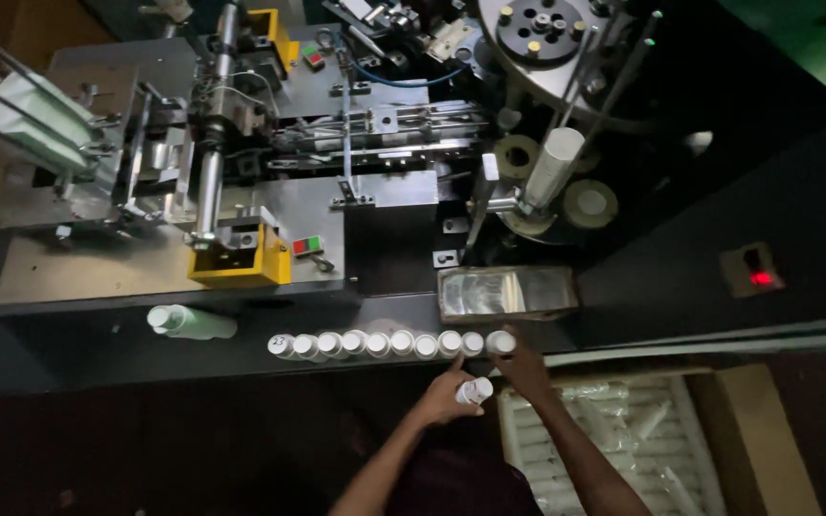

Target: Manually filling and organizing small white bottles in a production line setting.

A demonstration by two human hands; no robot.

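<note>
Lining up: my left hand grips a bottle, right hand pinches the row's end bottle, lower centre; next needs an upright set-down.

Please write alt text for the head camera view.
Seen from above, the left hand holds a small white bottle while the right hand touches the end bottle of a row of white-capped bottles on a dark ledge below a metal machine.

Ten white-capped bottles in a row before me, one bottle in my left hand, one bottle lying sideways, one cardboard box.
</note>
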